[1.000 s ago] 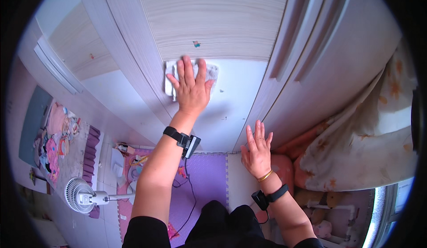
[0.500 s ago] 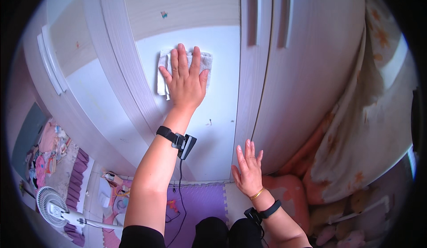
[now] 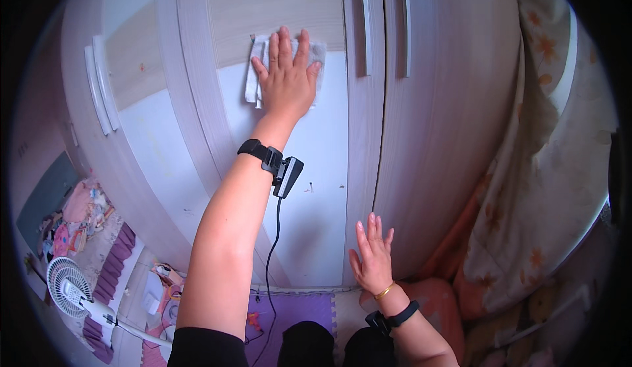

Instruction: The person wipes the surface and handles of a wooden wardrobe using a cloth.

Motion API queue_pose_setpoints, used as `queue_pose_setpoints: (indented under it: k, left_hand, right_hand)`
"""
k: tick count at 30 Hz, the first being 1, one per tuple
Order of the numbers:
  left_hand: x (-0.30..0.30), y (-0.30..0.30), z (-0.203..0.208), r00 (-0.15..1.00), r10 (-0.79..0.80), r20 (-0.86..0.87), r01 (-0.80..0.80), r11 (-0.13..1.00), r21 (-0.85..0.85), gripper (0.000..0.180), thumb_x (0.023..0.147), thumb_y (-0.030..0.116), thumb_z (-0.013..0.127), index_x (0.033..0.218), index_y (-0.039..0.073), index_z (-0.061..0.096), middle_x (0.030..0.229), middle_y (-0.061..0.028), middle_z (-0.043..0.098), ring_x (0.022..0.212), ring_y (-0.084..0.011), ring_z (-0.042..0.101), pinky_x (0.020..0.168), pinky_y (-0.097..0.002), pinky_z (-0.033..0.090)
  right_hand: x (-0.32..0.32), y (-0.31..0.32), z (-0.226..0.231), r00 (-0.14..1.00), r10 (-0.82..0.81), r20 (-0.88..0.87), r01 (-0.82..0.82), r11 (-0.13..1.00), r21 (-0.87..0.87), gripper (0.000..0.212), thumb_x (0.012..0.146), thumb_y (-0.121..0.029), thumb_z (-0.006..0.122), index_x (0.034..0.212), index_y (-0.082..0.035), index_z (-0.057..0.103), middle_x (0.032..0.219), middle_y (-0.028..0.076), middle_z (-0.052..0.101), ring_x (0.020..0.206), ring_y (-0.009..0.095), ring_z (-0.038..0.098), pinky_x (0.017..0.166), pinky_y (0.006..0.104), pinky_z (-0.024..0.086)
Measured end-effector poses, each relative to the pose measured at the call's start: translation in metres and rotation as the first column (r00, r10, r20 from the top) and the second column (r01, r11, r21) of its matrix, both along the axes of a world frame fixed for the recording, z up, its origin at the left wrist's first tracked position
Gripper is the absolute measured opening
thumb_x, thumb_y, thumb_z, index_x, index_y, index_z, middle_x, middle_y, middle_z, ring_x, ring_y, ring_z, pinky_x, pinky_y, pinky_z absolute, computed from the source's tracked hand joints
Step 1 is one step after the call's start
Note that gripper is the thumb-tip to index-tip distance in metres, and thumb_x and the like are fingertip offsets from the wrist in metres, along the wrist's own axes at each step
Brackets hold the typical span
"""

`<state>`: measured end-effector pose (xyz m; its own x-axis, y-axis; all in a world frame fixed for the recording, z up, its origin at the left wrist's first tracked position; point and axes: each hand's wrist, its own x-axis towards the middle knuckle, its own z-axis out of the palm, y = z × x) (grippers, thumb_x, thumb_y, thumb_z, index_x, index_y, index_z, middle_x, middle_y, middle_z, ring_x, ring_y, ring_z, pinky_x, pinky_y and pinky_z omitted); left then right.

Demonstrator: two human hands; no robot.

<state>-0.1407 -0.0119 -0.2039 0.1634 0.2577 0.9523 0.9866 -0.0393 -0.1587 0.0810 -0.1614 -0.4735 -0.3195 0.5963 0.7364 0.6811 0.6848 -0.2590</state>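
Under my left hand [image 3: 288, 80] lies a folded whitish cloth [image 3: 252, 80], pressed flat against the wardrobe door [image 3: 309, 235]. The fingers are stretched out and spread over it, not wrapped round it. The cloth straddles the line between the wood-toned panel above and the white panel below. Lower right, my right hand [image 3: 374, 256] hovers in front of the wardrobe with its fingers out and nothing in them. A black wrist strap with a small device [image 3: 287, 176] and a cable sits on my left wrist. Another strap [image 3: 393, 317] and a gold bangle are on the right.
Long door handles [image 3: 406, 31] stand right of the cloth. A flowered curtain [image 3: 536, 189] hangs at the right, above a pinkish cushioned seat [image 3: 434, 308]. At lower left are a white fan [image 3: 68, 288] and a bed with piled clothes [image 3: 79, 215]. Purple mat [image 3: 303, 308] covers the floor.
My left hand has slid the cloth up the door, from the white panel onto the wood-toned edge. The view has shifted a little. My right hand keeps nearly the same pose.
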Motion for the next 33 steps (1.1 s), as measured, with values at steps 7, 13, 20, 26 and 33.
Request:
queue_pose_setpoints:
  k: [7, 13, 20, 26, 33]
  left_hand:
    - [0.010, 0.010, -0.031, 0.996, 0.069, 0.055, -0.072, 0.996, 0.053, 0.066, 0.099, 0.041, 0.041, 0.156, 0.019, 0.016, 0.161, -0.0162, 0.006, 0.148, -0.0352, 0.004, 0.111, -0.0642, 0.001]
    - [0.006, 0.017, -0.039, 0.992, -0.087, 0.092, 0.068, 0.980, 0.185, 0.069, 0.092, 0.036, 0.058, 0.149, 0.009, 0.028, 0.158, -0.0235, 0.009, 0.145, -0.0427, 0.013, 0.111, -0.0645, 0.001]
    - [0.000, 0.018, -0.041, 0.972, -0.223, 0.075, 0.190, 0.933, 0.305, 0.041, 0.091, 0.031, 0.064, 0.119, 0.008, 0.045, 0.150, -0.0274, 0.021, 0.142, -0.0483, 0.018, 0.111, -0.0643, 0.003]
    - [0.035, 0.020, -0.023, 0.986, -0.077, 0.151, 0.047, 0.981, 0.189, 0.031, 0.099, 0.034, 0.051, 0.113, 0.007, 0.043, 0.146, -0.0224, 0.032, 0.142, -0.0442, 0.022, 0.113, -0.0615, 0.006]
    - [0.068, 0.024, 0.012, 0.979, -0.162, 0.127, 0.131, 0.966, 0.224, 0.026, 0.095, 0.029, 0.059, 0.112, 0.010, 0.053, 0.145, -0.0257, 0.039, 0.138, -0.0488, 0.030, 0.113, -0.0579, -0.002]
  right_hand:
    - [0.006, 0.055, -0.016, 0.997, 0.077, 0.001, -0.077, 0.996, -0.040, 0.072, 0.086, -0.013, 0.062, 0.150, -0.013, 0.029, 0.154, 0.025, 0.025, 0.140, 0.044, 0.028, 0.108, 0.0673, 0.019]
    - [-0.012, 0.123, 0.008, 0.958, 0.281, 0.061, -0.285, 0.957, 0.054, 0.067, 0.086, -0.017, 0.063, 0.147, -0.016, 0.036, 0.151, 0.024, 0.032, 0.135, 0.046, 0.036, 0.102, 0.0669, 0.030]
    - [0.003, 0.160, 0.042, 0.820, 0.533, 0.208, -0.566, 0.810, 0.158, 0.046, 0.088, -0.019, 0.058, 0.134, -0.025, 0.057, 0.147, 0.004, 0.046, 0.136, 0.023, 0.042, 0.111, 0.0453, 0.030]
    - [0.015, 0.187, 0.047, 0.684, 0.633, 0.362, -0.696, 0.716, 0.063, 0.048, 0.089, -0.018, 0.050, 0.135, -0.028, 0.055, 0.145, -0.001, 0.048, 0.133, 0.016, 0.047, 0.108, 0.0379, 0.035]
    - [0.005, 0.203, 0.049, 0.595, 0.743, 0.305, -0.787, 0.616, 0.033, 0.048, 0.089, -0.017, 0.050, 0.137, -0.026, 0.053, 0.147, 0.001, 0.046, 0.133, 0.021, 0.047, 0.101, 0.0430, 0.045]
